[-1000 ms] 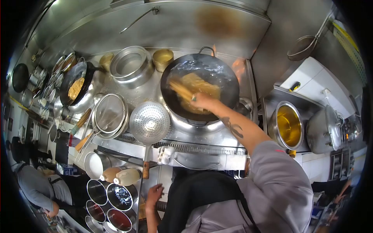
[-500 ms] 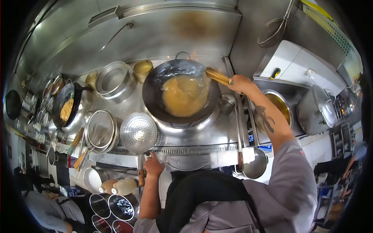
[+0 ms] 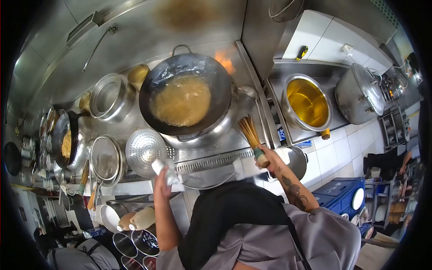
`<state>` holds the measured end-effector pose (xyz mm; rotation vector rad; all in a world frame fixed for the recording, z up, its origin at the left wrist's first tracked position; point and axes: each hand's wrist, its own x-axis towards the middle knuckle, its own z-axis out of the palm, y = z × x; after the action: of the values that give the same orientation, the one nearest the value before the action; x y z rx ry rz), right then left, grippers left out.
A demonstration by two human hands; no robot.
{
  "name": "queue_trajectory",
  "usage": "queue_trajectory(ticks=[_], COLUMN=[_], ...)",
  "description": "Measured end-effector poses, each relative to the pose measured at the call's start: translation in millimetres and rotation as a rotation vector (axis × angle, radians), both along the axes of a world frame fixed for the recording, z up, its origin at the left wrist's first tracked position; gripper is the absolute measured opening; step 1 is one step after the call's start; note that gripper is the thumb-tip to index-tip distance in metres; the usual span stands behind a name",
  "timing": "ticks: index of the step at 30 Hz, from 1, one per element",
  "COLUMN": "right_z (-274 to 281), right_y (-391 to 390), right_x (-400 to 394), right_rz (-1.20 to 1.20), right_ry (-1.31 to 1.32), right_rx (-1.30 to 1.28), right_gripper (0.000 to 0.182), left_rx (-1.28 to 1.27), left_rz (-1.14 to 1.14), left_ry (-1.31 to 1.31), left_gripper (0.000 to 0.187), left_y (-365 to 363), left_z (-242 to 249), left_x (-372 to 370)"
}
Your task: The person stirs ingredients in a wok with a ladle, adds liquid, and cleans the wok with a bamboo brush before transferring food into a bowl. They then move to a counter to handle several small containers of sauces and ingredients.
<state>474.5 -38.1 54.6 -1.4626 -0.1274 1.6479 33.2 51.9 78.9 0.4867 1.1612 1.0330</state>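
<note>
A dark wok (image 3: 221,85) sits on the stove with cloudy brownish liquid (image 3: 182,101) inside. My right hand (image 3: 271,159) is closed around the green-banded handle of a bamboo wok brush (image 3: 249,130). Its bristles point up and away from me, right of the wok and apart from it. In my left hand (image 3: 161,183) is a bunched white cloth (image 3: 171,176), held at the stove's front edge. Just beyond that hand lies a round perforated skimmer (image 3: 145,150), its handle hidden behind the hand and cloth.
Flame (image 3: 225,62) rises behind the wok at the right. A ladle (image 3: 250,92) lies beside it. Farther right stand a pot of yellow oil (image 3: 291,114) and a large lidded pot (image 3: 359,101). At left are a mesh strainer (image 3: 105,157) and metal bowls (image 3: 110,101).
My right hand has drawn the brush out of the wok, back toward me. My left hand has taken up the white cloth. The view has shifted, and the flame looks larger.
</note>
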Motion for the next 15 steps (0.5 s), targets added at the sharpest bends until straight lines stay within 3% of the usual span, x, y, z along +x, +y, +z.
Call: queue_trajectory(ticks=[3, 5, 7, 9, 11, 15], right_z=[51, 49, 2, -8, 13, 45], right_y=[-6, -16, -19, -17, -22, -28], right_x=[-10, -22, -19, -17, -23, -26], right_rz=[0.079, 0.095, 0.070, -0.008, 0.014, 0.057], right_ry=[-0.097, -0.441, -0.409, 0.167, 0.094, 0.149], right_rx=[0.066, 0.361, 0.403, -0.133, -0.069, -0.010], right_gripper=[0.030, 0.031, 0.037, 0.036, 0.035, 0.033], left_rx=[-0.050, -0.054, -0.081, -0.075, -0.131, -0.139], left_rz=[-0.058, -0.068, -0.095, -0.149, -0.032, 0.051], left_ry=[-0.096, -0.229, -0.272, -0.337, -0.316, -0.337], left_gripper=[0.043, 0.050, 0.055, 0.057, 0.055, 0.033], left_y=[25, 38, 48, 65, 77, 93], left_z=[-10, 10, 27, 20, 23, 8], left_x=[14, 50, 80, 100, 120, 123])
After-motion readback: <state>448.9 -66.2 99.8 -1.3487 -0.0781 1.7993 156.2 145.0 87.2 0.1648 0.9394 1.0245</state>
